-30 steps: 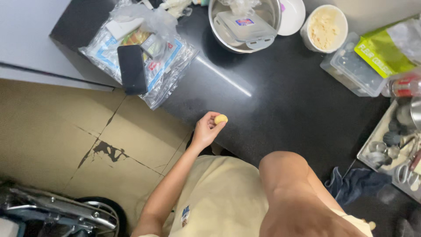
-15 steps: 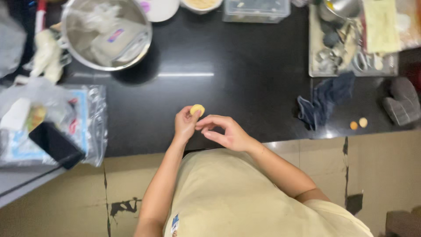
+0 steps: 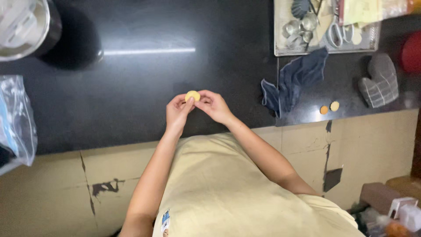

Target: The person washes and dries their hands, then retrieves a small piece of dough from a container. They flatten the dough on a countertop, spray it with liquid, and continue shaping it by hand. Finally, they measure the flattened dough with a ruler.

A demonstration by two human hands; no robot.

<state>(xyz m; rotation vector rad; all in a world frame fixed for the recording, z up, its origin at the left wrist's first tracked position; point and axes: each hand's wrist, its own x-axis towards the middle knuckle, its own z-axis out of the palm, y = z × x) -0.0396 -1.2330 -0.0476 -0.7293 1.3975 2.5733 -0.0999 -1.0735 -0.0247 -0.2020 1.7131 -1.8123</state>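
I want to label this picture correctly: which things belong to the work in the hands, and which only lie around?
In use:
- small yellow dough disc
- left hand
- right hand

Lying about:
- blue cloth
- grey oven mitt
- metal tray
- steel bowl
- two small discs

Both hands meet over the counter (image 3: 144,101), just beyond its near edge. The left hand (image 3: 177,113) and the right hand (image 3: 213,106) pinch a small disc of dough (image 3: 192,95) between their fingertips, the disc sitting at the far tips of the fingers. Well to the right of the fingers a cloth (image 3: 293,79) lies crumpled on the counter. Farther right, two small dough pieces (image 3: 329,108) lie side by side near the counter's edge, with an oven mitt (image 3: 379,81) just beyond them. Beyond the cloth a tray (image 3: 279,44) holds metal tools. Far left and beyond the fingers stands a metal bowl (image 3: 26,26); left and nearer lies a plastic bag (image 3: 17,118).
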